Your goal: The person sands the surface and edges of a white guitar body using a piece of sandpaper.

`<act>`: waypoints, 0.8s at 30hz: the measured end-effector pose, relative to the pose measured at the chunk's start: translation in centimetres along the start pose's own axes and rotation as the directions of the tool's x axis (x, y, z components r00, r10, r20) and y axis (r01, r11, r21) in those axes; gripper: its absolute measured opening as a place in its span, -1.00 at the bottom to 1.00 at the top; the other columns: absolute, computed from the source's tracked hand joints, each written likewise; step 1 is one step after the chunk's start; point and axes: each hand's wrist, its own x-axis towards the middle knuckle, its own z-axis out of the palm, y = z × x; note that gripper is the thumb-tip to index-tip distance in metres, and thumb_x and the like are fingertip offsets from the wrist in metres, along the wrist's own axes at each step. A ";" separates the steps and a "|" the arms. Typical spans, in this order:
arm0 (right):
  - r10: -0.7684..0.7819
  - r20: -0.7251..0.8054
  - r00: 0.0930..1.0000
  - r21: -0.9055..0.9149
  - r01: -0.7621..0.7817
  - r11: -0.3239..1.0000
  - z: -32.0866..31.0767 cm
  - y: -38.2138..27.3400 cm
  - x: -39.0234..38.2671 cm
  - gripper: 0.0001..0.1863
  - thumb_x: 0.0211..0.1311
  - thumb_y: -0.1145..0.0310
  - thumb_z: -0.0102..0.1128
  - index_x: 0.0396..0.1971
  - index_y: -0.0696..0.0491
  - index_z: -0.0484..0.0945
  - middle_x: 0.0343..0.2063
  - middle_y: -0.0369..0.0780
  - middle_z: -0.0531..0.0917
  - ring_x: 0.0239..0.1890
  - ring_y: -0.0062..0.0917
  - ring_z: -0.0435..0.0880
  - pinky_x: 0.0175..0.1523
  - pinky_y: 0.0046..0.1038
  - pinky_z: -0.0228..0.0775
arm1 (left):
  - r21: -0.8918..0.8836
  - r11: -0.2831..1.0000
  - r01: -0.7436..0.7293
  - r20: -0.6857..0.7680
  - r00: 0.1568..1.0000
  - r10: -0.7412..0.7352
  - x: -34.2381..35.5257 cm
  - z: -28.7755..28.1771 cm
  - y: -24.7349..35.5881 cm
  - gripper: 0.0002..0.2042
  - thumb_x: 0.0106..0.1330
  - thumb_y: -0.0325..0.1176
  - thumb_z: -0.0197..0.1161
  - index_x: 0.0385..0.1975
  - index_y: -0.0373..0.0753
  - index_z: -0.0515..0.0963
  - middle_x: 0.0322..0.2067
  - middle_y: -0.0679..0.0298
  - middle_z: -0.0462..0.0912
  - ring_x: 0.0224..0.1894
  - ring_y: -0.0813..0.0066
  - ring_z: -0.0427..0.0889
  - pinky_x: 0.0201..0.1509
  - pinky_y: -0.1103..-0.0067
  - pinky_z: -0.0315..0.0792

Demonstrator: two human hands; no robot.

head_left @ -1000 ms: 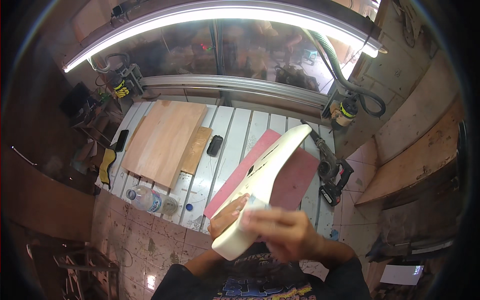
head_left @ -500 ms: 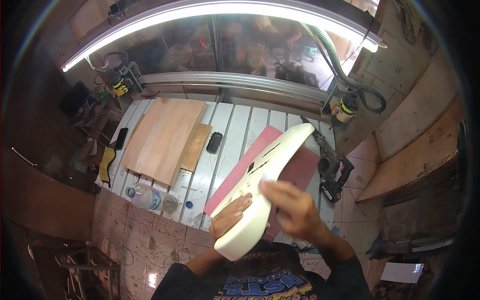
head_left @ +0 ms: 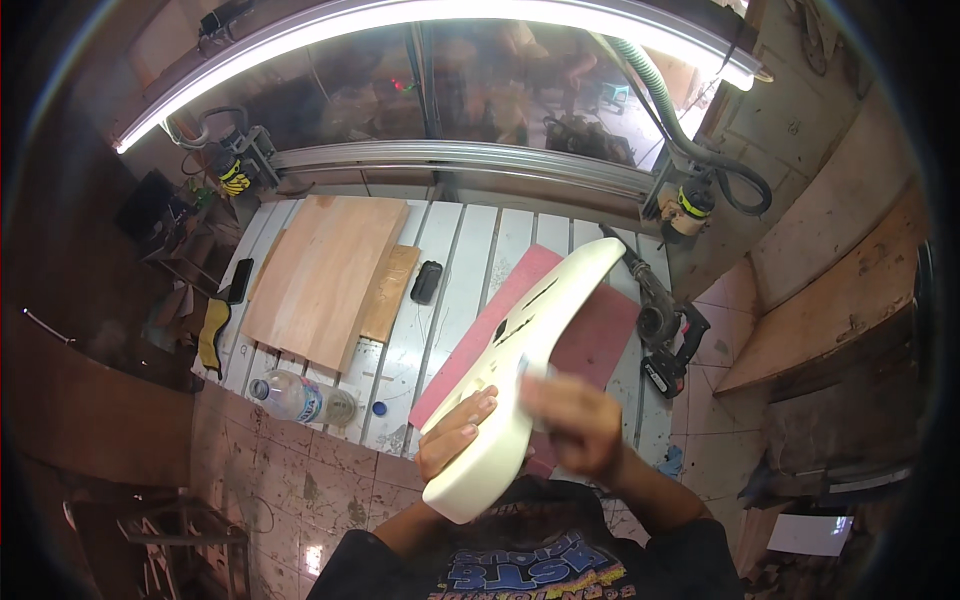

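A cream guitar body (head_left: 530, 345) with dark slots and cut-outs in its face is tilted on its edge, its lower end close to my torso. My left hand (head_left: 457, 435) wraps over the near part of its face and holds it. On the rounded side, by the inward curve, my right hand (head_left: 575, 420) is pressed with fingers closed and blurred by motion. A small pale patch shows at its fingertips, too smeared to name. Beneath the body lies a pink mat (head_left: 595, 345) on the slatted table.
Wooden boards (head_left: 320, 275) lie on the left of the white slatted table (head_left: 470, 235), with a black case (head_left: 427, 283) beside them. A plastic bottle (head_left: 290, 395) and blue cap (head_left: 379, 408) are at the near edge. A cordless blower (head_left: 660, 330) lies right; a machine rail (head_left: 460, 155) spans the back.
My right hand has shifted slightly down along the side of the guitar body. The body's near end sits a little further left in view; my left hand keeps its hold.
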 end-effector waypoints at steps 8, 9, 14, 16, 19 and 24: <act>0.124 -0.001 0.992 0.276 -0.119 0.954 0.9 0.0 -0.3 -0.34 -0.13 0.76 -0.05 0.06 0.19 0.71 0.13 0.06 0.69 0.18 -0.12 0.72 0.28 -0.26 0.59 | -0.050 0.990 0.135 0.021 0.991 -0.134 -1.3 -0.9 1.1 -0.26 0.04 -0.39 0.70 0.11 -0.26 0.26 0.06 -0.25 0.65 0.08 -0.19 0.74 0.18 0.08 0.67; 0.181 -0.018 0.983 0.201 -0.174 0.964 0.8 2.0 -0.5 -0.37 -0.12 0.75 -0.04 0.04 0.20 0.71 0.12 0.05 0.70 0.18 -0.15 0.72 0.31 -0.26 0.56 | -0.041 0.998 -0.041 -0.031 0.999 0.040 0.8 -0.4 1.2 -0.27 0.06 -0.36 0.70 0.10 -0.26 0.26 0.05 -0.25 0.66 0.08 -0.20 0.74 0.18 0.09 0.67; 0.092 -0.154 0.984 -0.393 -0.147 0.908 -3.8 11.8 0.5 -0.34 -0.05 0.77 -0.14 0.13 0.27 0.65 0.16 0.06 0.69 0.27 -0.16 0.66 0.42 -0.29 0.45 | 0.033 0.994 -0.104 0.006 0.995 0.104 1.2 -0.3 1.1 -0.28 0.08 -0.30 0.68 0.11 -0.28 0.27 0.05 -0.22 0.64 0.09 -0.16 0.72 0.19 0.10 0.65; 0.285 -0.321 0.903 -0.308 -0.384 0.871 -5.8 13.2 1.5 -0.34 -0.02 0.76 -0.12 0.16 0.27 0.63 0.17 0.05 0.68 0.30 -0.18 0.63 0.46 -0.29 0.40 | 0.047 0.997 -0.068 0.024 0.997 0.067 1.3 -0.3 0.9 -0.28 0.09 -0.27 0.67 0.12 -0.28 0.28 0.05 -0.20 0.63 0.09 -0.14 0.72 0.19 0.11 0.64; 0.146 -0.180 0.973 -0.365 -0.204 0.909 -1.2 10.2 1.4 -0.36 0.01 0.75 -0.09 0.16 0.25 0.64 0.19 0.07 0.66 0.30 -0.13 0.63 0.48 -0.26 0.36 | 0.109 0.994 0.032 0.042 0.998 -0.037 1.0 -1.1 0.8 -0.28 0.11 -0.23 0.65 0.13 -0.29 0.28 0.06 -0.19 0.62 0.10 -0.12 0.71 0.20 0.12 0.63; 0.104 -0.204 0.974 -0.313 -0.165 0.935 -3.6 13.3 2.0 -0.39 -0.02 0.77 -0.05 0.10 0.24 0.68 0.15 0.06 0.69 0.26 -0.11 0.66 0.47 -0.27 0.38 | 0.199 0.975 0.103 0.093 0.988 -0.124 1.3 -2.2 1.2 -0.28 0.13 -0.16 0.62 0.15 -0.31 0.29 0.06 -0.15 0.59 0.10 -0.08 0.69 0.21 0.14 0.61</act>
